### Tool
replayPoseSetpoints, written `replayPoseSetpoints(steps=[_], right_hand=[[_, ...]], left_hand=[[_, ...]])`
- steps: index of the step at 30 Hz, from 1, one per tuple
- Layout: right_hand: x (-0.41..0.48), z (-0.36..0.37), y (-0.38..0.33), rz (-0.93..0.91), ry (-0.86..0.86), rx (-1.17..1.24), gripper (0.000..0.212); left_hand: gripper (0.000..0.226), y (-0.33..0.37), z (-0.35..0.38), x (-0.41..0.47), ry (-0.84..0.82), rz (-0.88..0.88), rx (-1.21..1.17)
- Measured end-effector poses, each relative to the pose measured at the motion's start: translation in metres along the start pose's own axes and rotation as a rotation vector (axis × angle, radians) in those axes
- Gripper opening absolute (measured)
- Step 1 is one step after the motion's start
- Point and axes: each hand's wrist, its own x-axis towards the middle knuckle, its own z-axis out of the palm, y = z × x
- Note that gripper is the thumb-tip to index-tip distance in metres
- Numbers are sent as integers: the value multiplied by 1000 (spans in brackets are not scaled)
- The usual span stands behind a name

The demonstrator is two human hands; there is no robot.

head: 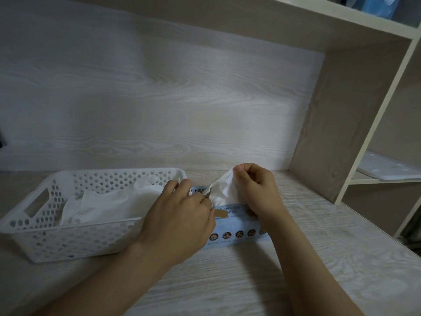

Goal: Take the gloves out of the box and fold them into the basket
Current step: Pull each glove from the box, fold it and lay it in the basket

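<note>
- The worktop [227, 281] is pale wood grain. Both forearms reach in across it from the near edge.
- The box [237, 234] is light blue with a row of round icons along its near side. It lies flat on the worktop, partly under both hands and just beside the right end of the basket.
- The left hand [180, 217] has its fingers [185, 185] curled in, and they appear to pinch the glove's low left corner. The exact contact is hard to read.
- The right hand [257, 192] sits a little higher and farther back. Its fingers [248, 169] are bent tight and pinch the glove's upper right edge.
- The glove [224, 190] is a thin white sheet held between the two hands, directly above the box. It runs from low left to high right, and its lower part appears to sit at the box opening.
- The basket [75, 238] is white and perforated, with its long axis running left to right. It lies to the left of the glove, and the left hand, almost touching its right end, is the nearer one. I judge the coming fold and drop will carry the glove leftward.
- White folded gloves [107, 201] are already loosely heaped inside the basket.
- A wooden back panel [159, 99] is farthest off, with a shelf unit [341, 110] to the right holding a white tray [387, 167].
</note>
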Motion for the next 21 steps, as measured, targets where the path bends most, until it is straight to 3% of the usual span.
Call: replayPoseSetpoints(steps=[2, 5, 6, 11, 14, 21], right_hand=[[-5, -3, -7, -12, -120, 49, 3], [-7, -6, -5, -108, -302, -73, 43], [-7, -4, -4, -143, -318, -133, 47], [3, 1, 13, -289, -140, -274, 11], [5, 2, 16, -264, -26, -211, 17], [4, -1, 10, -131, 79, -96, 20]], left_hand=[[38, 0, 0, 0, -26, 4, 7], [36, 0, -2, 0, -38, 6, 11], [35, 1, -2, -1, -42, 3, 13], [22, 2, -3, -1, -66, 0, 13], [16, 1, -3, -2, -66, 15, 5], [58, 0, -3, -1, -155, 11, -23]])
